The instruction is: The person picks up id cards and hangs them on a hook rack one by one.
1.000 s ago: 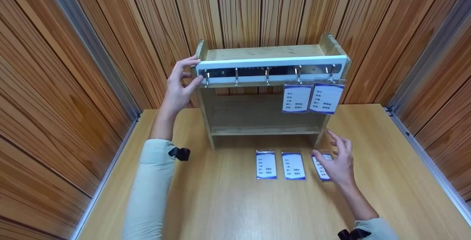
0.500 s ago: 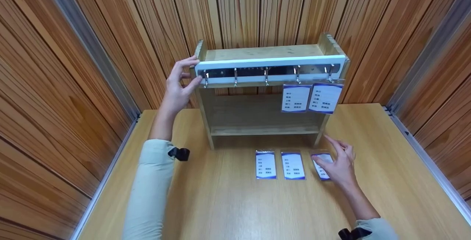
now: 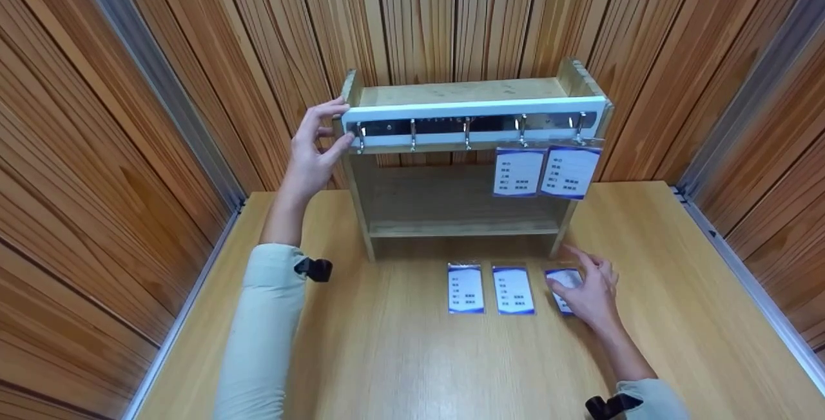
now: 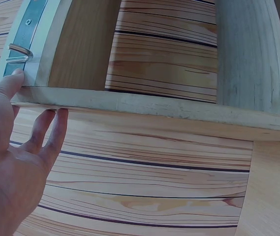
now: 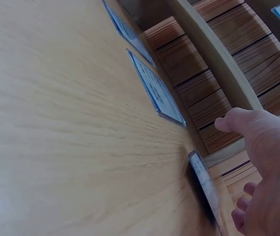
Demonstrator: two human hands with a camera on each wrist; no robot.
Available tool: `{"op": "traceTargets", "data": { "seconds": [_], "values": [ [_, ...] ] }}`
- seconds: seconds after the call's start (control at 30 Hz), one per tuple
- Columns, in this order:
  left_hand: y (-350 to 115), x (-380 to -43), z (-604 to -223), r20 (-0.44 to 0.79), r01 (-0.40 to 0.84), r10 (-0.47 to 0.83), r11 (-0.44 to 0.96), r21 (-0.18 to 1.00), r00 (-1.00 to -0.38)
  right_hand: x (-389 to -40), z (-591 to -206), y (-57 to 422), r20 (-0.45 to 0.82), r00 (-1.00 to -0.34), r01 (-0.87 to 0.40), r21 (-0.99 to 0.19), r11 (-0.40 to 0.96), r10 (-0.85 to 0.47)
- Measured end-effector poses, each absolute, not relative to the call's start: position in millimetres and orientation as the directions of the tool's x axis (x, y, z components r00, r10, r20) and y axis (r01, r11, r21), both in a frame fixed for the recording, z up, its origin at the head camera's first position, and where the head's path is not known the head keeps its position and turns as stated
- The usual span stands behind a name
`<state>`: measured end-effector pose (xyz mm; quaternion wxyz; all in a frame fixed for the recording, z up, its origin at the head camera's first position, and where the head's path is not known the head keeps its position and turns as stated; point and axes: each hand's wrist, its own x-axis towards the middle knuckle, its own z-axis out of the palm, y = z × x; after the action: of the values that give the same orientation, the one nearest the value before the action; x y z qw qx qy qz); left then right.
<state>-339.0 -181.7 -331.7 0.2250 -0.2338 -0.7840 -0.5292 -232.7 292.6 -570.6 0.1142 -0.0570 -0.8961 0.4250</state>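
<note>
My left hand (image 3: 312,156) grips the left end of a wooden shelf unit (image 3: 461,230), thumb on the front of its white-edged hook rail (image 3: 438,109) and fingers along the side board. Close over the rightmost badge (image 3: 562,291) on the table is my right hand (image 3: 596,291), thumb spread from the fingers. That badge is partly hidden by the hand in the head view; in the right wrist view the thumb stands apart from the badge (image 5: 204,184). Two more badges hang from the rail's right hooks, a left one (image 3: 517,172) and a right one (image 3: 570,172).
To the left of the right hand, a middle badge (image 3: 514,290) and a left badge (image 3: 465,288) lie flat in a row on the wooden table (image 3: 387,343). The rail's left hooks bear nothing. Wood-panelled walls (image 3: 419,14) enclose the back and sides.
My right hand has come down closer to the rightmost badge, its fingertips drawing toward the badge's top. The left hand has stayed on the shelf.
</note>
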Motion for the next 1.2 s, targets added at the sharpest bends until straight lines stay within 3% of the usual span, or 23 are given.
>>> {"op": "traceTargets", "data": {
  "seconds": [0.37, 0.8, 1.2],
  "values": [
    [-183, -339, -329, 0.589, 0.593, 0.127, 0.336, 0.731, -0.798, -236, -579, 288, 0.049, -0.977, 0.101, -0.753, 0.650, 0.209],
    [-174, -314, -313, 0.569, 0.579, 0.136, 0.331, 0.745, -0.811, -236, -583, 290, 0.043, -0.982, 0.097, -0.720, 0.688, 0.183],
    [-173, -316, -316, 0.570, 0.580, 0.135, 0.325, 0.747, -0.810, -236, -583, 293, 0.015, -0.988, 0.098, -0.720, 0.687, 0.157]
  ]
}}
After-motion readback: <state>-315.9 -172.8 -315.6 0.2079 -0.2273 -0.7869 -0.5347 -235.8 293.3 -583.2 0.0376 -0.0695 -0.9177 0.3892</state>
